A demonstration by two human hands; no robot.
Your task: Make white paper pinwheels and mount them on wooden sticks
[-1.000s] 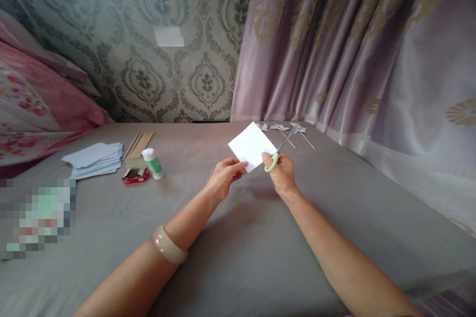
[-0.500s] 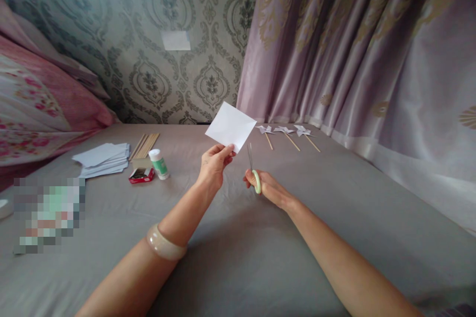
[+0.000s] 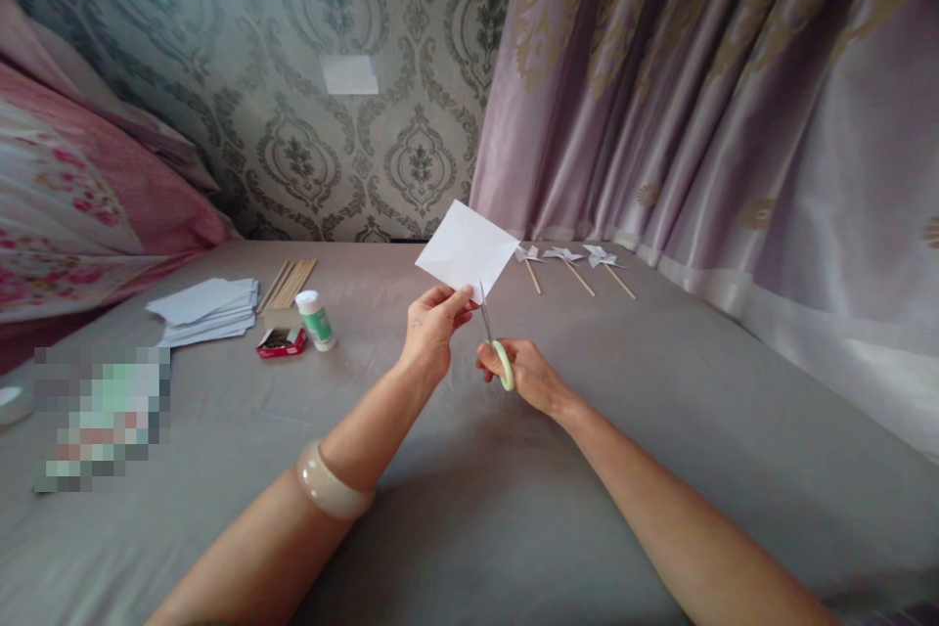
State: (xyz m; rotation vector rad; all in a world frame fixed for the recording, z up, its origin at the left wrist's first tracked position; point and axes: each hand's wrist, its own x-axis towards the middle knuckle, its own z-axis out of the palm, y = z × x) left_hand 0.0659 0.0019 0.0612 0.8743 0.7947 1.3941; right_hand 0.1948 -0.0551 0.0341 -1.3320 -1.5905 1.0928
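A white square of paper [image 3: 468,246] is pinched at its lower corner between the thumb and fingers of my left hand [image 3: 432,328], raised above the grey sheet. My right hand [image 3: 526,374] is closed round the pale green handle of a pair of scissors [image 3: 502,362]. The scissor blades point up and reach the paper's lower corner, just right of my left thumb. Whether the blades have cut into the paper I cannot tell. Three paper pinwheels [image 3: 563,257] on sticks lie on the sheet beyond my right hand.
To the left lie a stack of white paper [image 3: 209,308], several wooden sticks [image 3: 290,284], a small red box [image 3: 281,343] and a white-and-green glue stick [image 3: 315,321]. A blurred-out packet [image 3: 107,421] and a white roll [image 3: 13,405] are nearer. Curtains [image 3: 660,117] hang at right.
The scissors have moved a little left, bringing their blades to the paper's lower corner. My left hand and the paper sit slightly further right in the view.
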